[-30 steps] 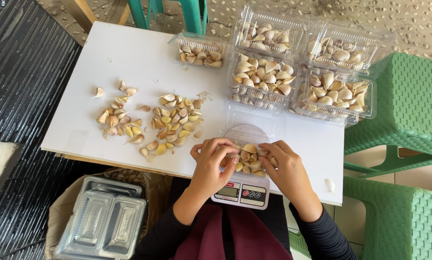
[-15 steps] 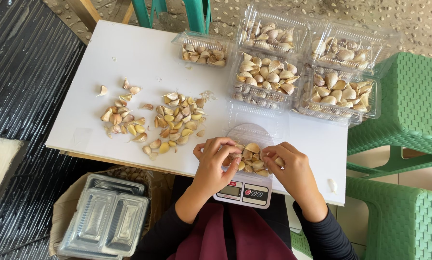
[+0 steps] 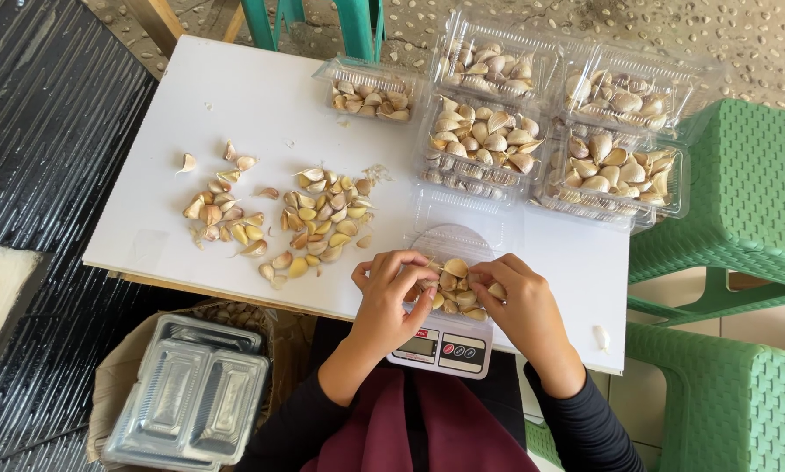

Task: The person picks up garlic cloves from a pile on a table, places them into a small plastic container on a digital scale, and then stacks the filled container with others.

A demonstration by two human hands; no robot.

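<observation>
The fingers [image 3: 410, 278] of the left hand [image 3: 391, 301] are curling down onto the garlic cloves [image 3: 456, 287] heaped on the small kitchen scale [image 3: 441, 345], their tips touching the left side of the heap; whether they are actually pinching a clove cannot be told. The fingers [image 3: 490, 281] of the right hand [image 3: 522, 308] are bending over the right side of the same heap and touching it, and again it cannot be told whether they are closing on a clove. The scale is sitting at the near edge of the white desk [image 3: 244, 105], directly in front of the person, and the cloves are lying in a clear tray [image 3: 462, 229] on top of it, with the tray's open lid reaching away from the scale. To the left of the scale, loose garlic cloves [image 3: 318, 218] are lying scattered on the desk in two patches. Beyond the scale, toward the far edge of the desk, five clear plastic boxes [image 3: 484, 144] filled with garlic are standing close together. To the right of the scale, a single clove [image 3: 600, 336] is lying near the desk's corner. Green plastic stools [image 3: 742, 201] are standing to the right of the scale, off the desk. Below and left of the scale, a stack of empty clear trays [image 3: 187, 398] is resting in a bag on the floor.
</observation>
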